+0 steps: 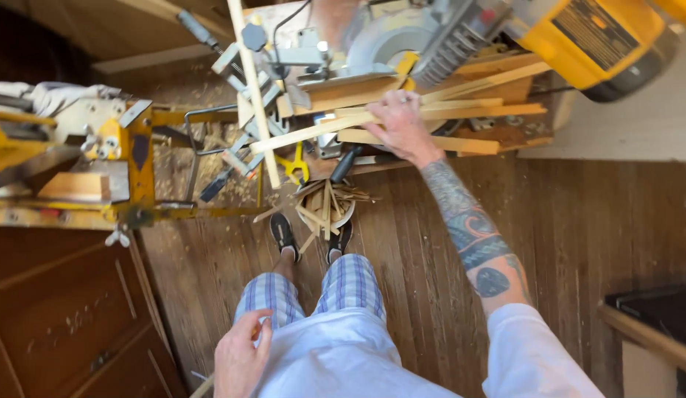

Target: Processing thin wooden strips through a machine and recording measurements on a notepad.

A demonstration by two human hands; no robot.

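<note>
Wooden floorboards (593,221) lie below; right hand (402,125) presses flat, fingers spread, on wood strips (461,110) beneath the miter saw (579,37); left hand (240,357) loosely curled, empty.

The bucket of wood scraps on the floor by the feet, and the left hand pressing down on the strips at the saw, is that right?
Not quite: the head view shows the right hand pressing the wood strips at the saw. The left hand is low by the waist. The bucket is by the feet.
</note>
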